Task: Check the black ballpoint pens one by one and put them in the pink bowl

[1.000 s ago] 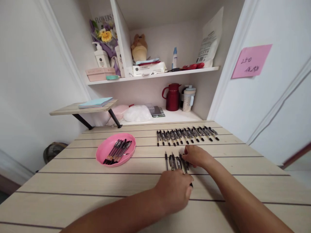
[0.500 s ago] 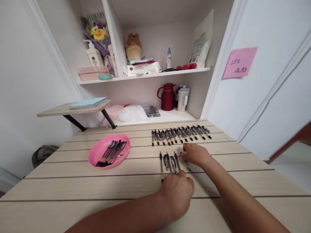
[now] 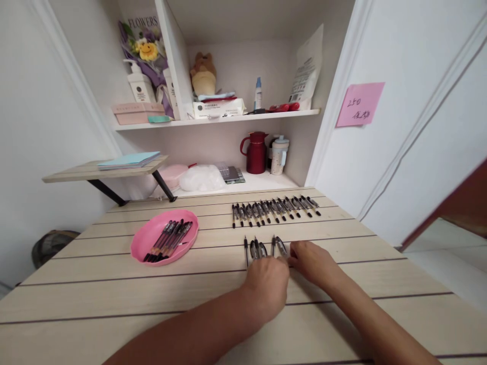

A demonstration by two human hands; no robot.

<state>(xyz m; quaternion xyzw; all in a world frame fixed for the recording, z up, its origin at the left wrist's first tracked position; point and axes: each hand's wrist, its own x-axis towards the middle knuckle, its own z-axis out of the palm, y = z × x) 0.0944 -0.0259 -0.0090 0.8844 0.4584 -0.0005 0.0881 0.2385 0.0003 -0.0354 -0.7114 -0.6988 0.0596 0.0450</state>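
Note:
A short front row of pens and pen caps lies on the table before me: an uncapped black pen [image 3: 246, 251] at its left end, two pen caps close together, another pen [image 3: 273, 245] and a pen cap [image 3: 281, 246] at its right end. My left hand [image 3: 268, 284] is closed over the lower ends of this row; its fingertips and whatever they hold are hidden. My right hand [image 3: 310, 261] is pinched at the lower right of the end cap, fingertips partly hidden, close to my left fingers.
Behind lies a longer row of pens paired with caps [image 3: 276, 210]. More pens [image 3: 169, 241] rest in a pink tray [image 3: 139, 243] at left. A small raised shelf [image 3: 72, 173] and a cabinet holding a red jug [image 3: 256, 153] and a tumbler [image 3: 279, 156] stand beyond.
My right hand has come down and left towards my left hand, and the right-end cap now lies close beside its pen. One middle cap has shifted left. The view has turned slightly right.

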